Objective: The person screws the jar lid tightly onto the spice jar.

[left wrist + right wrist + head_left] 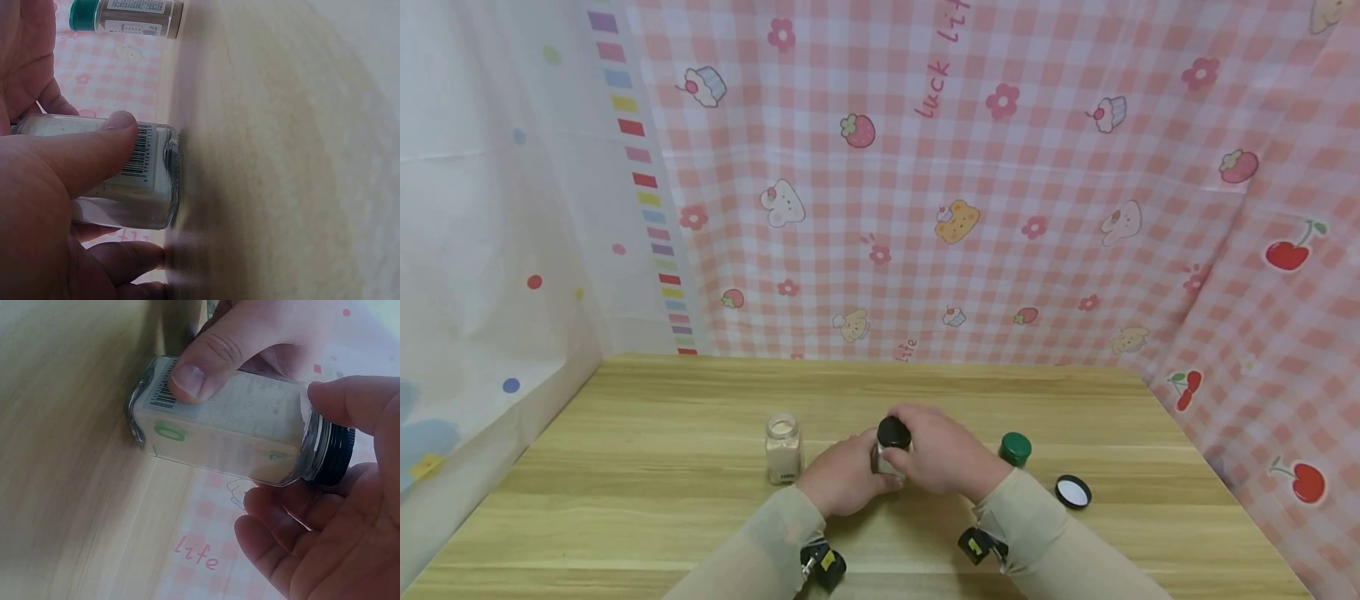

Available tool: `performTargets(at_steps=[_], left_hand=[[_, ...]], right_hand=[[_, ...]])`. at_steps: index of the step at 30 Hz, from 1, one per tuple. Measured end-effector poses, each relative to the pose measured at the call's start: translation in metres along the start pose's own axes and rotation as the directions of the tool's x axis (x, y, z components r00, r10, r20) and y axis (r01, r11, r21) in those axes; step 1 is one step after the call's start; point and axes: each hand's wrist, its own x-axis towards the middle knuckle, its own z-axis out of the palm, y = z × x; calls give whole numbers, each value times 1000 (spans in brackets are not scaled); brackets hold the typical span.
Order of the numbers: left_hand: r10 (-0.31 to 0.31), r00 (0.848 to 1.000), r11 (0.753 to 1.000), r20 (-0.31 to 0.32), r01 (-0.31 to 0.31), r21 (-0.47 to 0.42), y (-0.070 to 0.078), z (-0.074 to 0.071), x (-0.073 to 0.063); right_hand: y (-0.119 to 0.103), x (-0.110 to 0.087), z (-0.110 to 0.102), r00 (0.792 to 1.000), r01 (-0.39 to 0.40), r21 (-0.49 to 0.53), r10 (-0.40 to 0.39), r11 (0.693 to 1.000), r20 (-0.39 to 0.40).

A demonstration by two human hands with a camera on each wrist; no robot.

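A square glass spice jar (225, 437) with a black screw lid (893, 432) stands between both hands on the table. It holds pale powder and carries a barcode label. My left hand (846, 475) grips the jar's body, its thumb pressed along the label in the left wrist view. The right hand (943, 454) comes round the lid from the right, thumb at the jar's neck and fingers curled on the far side. Left of the hands stands a second glass jar (784, 450), lidless, with pale powder inside.
Partly behind the right wrist is a spice jar with a green cap (1016, 448); the left wrist view shows its labelled body (139, 17). A loose black lid (1073, 492) lies to the right, white inside upward. Patterned cloth (887, 183) hangs behind the wooden table (662, 433).
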Motion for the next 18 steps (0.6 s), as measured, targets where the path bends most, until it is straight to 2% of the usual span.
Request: performTargets(at_steps=[18], left_hand=[[-20,1000,1000,5,20,-19,-1,1,1]], right_hand=[[0,1,1,998,-46,3,46,999,-44]])
